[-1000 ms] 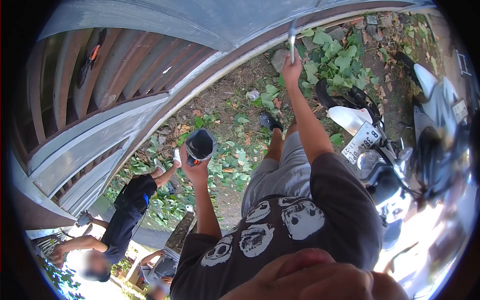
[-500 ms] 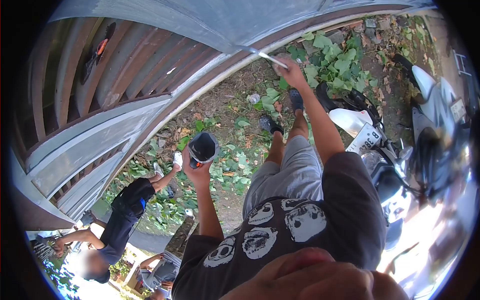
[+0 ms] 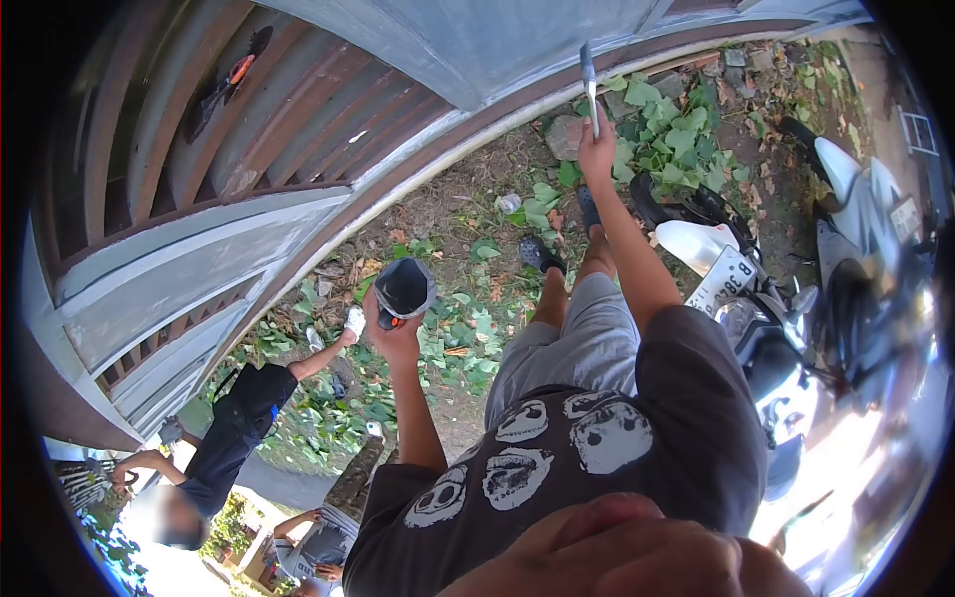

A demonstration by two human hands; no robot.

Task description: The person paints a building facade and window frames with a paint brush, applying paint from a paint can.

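My right hand (image 3: 597, 154) is closed around the handle of a paintbrush (image 3: 590, 85). Its blue-grey bristle end points up and away from me, overlapping the lower edge of the blue-grey wall (image 3: 398, 50) in this view. My left hand (image 3: 395, 333) is wrapped around a dark, open-topped container (image 3: 406, 289) with a grey-smeared rim, its mouth facing up toward me. A bit of orange shows at the container's near side, by my fingers. What lies inside it is too dark to make out.
Brown slats (image 3: 288, 119) are set in the wall at left. Leafy vines (image 3: 676, 124) and stones (image 3: 564, 137) line its foot. Parked motorcycles (image 3: 696, 244) stand close on my right. A person in dark clothes (image 3: 244, 418) stands at left, another person (image 3: 323, 547) farther back.
My right hand has turned the paintbrush from pointing left at the wall to pointing upward, shifting slightly right. My left hand still holds the container. The person at left has shifted slightly.
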